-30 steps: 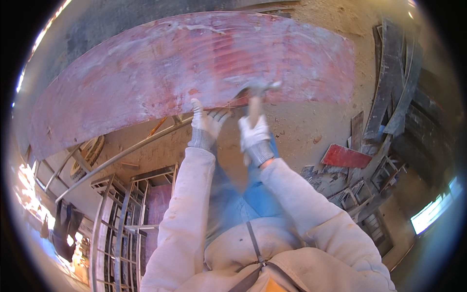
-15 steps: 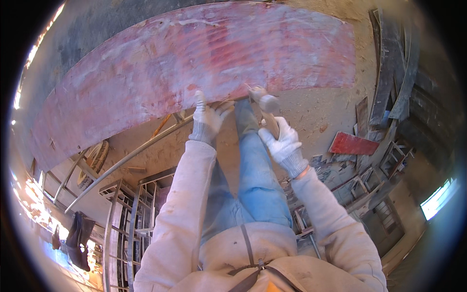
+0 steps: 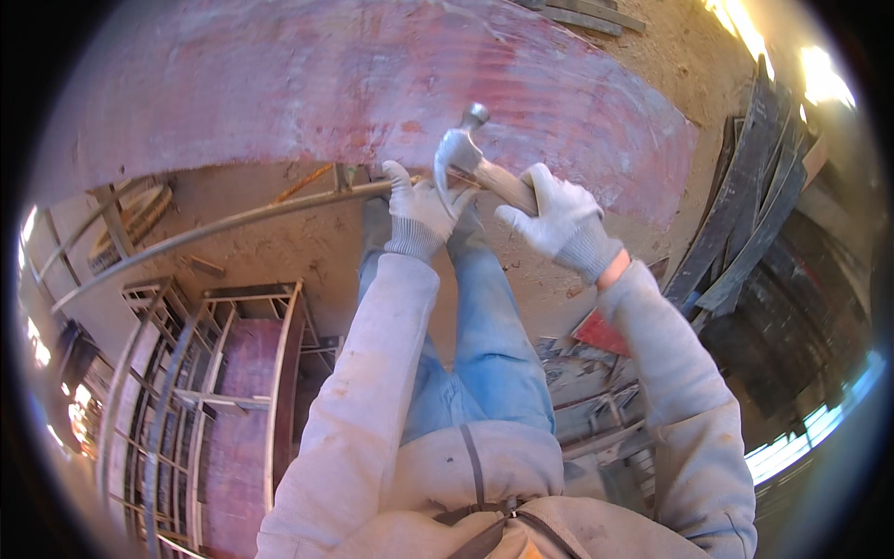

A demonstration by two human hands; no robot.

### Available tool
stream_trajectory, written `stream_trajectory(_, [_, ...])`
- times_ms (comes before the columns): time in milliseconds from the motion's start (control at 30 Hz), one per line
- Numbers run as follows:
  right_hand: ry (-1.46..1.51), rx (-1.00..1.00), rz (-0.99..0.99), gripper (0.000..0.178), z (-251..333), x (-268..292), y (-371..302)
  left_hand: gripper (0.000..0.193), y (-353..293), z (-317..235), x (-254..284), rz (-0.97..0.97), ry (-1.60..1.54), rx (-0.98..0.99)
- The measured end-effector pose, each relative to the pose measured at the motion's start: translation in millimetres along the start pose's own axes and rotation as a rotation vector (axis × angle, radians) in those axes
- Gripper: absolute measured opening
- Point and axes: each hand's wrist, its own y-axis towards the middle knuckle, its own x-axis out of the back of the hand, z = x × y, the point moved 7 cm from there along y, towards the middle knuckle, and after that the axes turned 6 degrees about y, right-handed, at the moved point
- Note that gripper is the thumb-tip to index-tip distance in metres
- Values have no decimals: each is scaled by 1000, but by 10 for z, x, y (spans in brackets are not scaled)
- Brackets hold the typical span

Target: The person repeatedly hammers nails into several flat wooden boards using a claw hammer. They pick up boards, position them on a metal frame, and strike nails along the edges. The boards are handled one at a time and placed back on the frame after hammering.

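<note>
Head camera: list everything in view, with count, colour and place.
panel: 1, blotchy pink, across the top
hammer: 1, silver and tan, over the panel's near edge
bar: 1, grey-brown, left, below the panel
rod: 1, orange, beside the bar
tyre: 1, brown, left
scrap: 1, brown, left, below the bar
frames: several, brown and grey, lower left
planks: several, grey, right and top
board: 1, red, right of centre
clutter: uncounted, mixed, lower right
floor: 1, dusty brown, centre
left hand: 1, white, partly behind the hammer
right hand: 1, white, gripping the hammer
sleeves: 2, pale grey, below the hands
legs: 2, blue, between the sleeves
</note>
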Motion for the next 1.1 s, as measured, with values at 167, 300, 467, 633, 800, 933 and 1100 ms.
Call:
stream_trajectory(167, [-200, 230, 138, 28, 125, -2, 348, 124, -3, 131, 80, -114, -283, -69])
stream_trajectory(300, [-316, 314, 348, 19, 269, -169, 498, 110, 40, 247, 115, -130, -424, -90])
stream_trajectory(467, [-427, 328, 440, 18, 438, -337, 605, 90, 55, 272, 124, -217, -503, -128])
stream_trajectory(633, [-516, 214, 408, 18, 56, -302, 536, 97, 68, 252, 82, -267, -386, -112])
stream_trajectory(800, [-313, 357, 136, 12, -644, -393, 439, 110, 83, 255, 86, -316, -203, -204])
stream_trajectory(933, [-125, 402, -48, 15, -970, -483, 470, 113, 80, 301, -8, -281, -176, -221])
stream_trajectory(1100, [-138, 418, -278, 30, -538, -113, 430, 113, 60, 281, -100, -244, -146, -278])
